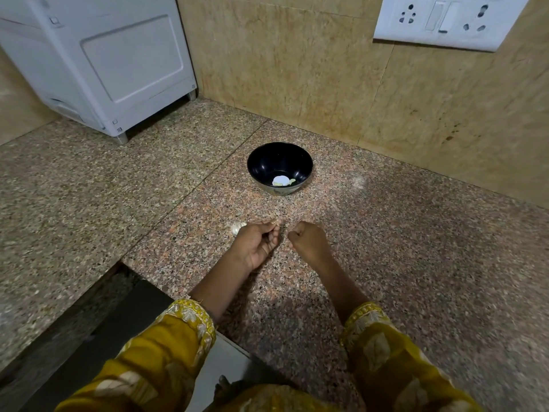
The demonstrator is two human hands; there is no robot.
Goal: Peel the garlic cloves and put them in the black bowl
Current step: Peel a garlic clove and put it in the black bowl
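Observation:
A black bowl (279, 165) stands on the granite counter (386, 233) near the back wall, with a couple of pale peeled garlic pieces (282, 181) at its bottom. My left hand (258, 242) is in front of the bowl, fingers curled, pinching a small garlic clove (275, 222) at its fingertips. A pale garlic piece (238, 228) lies on the counter just left of that hand. My right hand (309, 239) is close beside the left, its fingers curled into a fist; what it holds is hidden.
A white appliance (98, 60) stands at the back left. A white socket plate (445, 20) is on the tan wall at upper right. A dark gap (98, 316) drops off the counter edge at lower left. Bits of garlic skin (261, 217) lie by the hands.

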